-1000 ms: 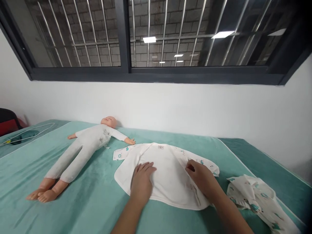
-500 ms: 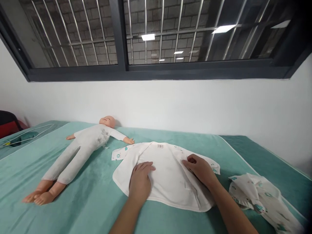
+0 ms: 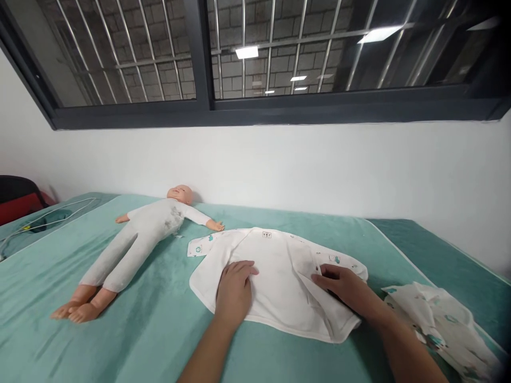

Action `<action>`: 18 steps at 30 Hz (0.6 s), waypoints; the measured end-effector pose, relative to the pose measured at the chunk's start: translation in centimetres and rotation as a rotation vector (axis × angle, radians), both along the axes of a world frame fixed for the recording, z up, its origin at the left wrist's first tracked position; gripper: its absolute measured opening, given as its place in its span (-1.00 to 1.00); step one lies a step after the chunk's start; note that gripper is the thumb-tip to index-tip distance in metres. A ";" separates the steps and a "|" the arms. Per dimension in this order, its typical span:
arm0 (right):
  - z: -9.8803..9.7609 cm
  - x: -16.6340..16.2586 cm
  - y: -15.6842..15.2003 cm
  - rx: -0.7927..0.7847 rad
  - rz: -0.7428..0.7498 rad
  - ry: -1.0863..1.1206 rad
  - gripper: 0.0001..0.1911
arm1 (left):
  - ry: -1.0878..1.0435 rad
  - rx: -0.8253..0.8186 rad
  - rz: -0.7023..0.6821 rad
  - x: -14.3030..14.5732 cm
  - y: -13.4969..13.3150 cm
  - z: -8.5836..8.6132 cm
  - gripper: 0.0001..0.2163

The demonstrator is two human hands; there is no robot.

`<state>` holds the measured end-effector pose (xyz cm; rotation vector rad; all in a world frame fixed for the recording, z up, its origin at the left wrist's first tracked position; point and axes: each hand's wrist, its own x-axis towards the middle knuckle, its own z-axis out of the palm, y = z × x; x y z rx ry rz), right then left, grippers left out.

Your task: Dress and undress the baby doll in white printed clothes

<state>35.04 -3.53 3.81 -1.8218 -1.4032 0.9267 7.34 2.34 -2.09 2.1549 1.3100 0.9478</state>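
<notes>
Shirt (image 3: 275, 298) at centre of frame, spread open, mostly flat; left hand (image 3: 235, 292) lies open on it, fingers loosely spread, gripping nothing; right hand (image 3: 347, 289) curled nearly closed, seemingly pinching front panel (image 3: 339, 315); spreading looks well along, creased panel left to flatten; doll (image 3: 148, 226) at left, garment (image 3: 447, 319) crumpled lower right

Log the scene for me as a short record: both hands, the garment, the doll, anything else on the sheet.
Left hand: palm down on garment
Right hand: fingertips at a garment fold; grip unclear
Garment: white, spread out, printed sleeves
Doll: on its back, left of garment
Printed cloth: crumpled, right of garment
Sheet: green, beneath them
</notes>
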 end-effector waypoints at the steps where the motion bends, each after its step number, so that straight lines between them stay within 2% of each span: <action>1: -0.1 -0.2 0.0 0.013 -0.033 0.053 -0.61 | -0.001 -0.003 0.001 0.0 0.0 0.0 -0.65; 4: -0.3 -0.4 0.1 -0.001 -0.119 0.232 -0.63 | -0.005 -0.003 0.002 0.0 -0.1 0.1 -0.66; 8: 0.2 0.4 -0.4 -0.008 -0.200 0.231 -0.65 | -0.018 -0.010 -0.003 -0.2 -0.3 0.3 -0.68; 12: 0.5 1.9 -1.1 0.002 -0.236 0.347 -0.51 | -0.025 -0.012 -0.015 -0.3 -0.4 0.3 -0.70; 13: 0.3 2.3 -1.0 0.009 -0.269 0.277 -0.49 | -0.026 -0.008 -0.017 -0.3 -0.4 0.3 -0.70; 15: -0.4 2.9 -0.6 0.043 -0.375 -0.001 -0.46 | -0.041 0.010 -0.016 -0.4 -0.3 0.2 -0.70; 18: -1.8 2.6 0.4 0.241 -0.459 -0.352 -0.45 | -0.126 0.079 0.024 -0.5 -0.2 -0.1 -0.68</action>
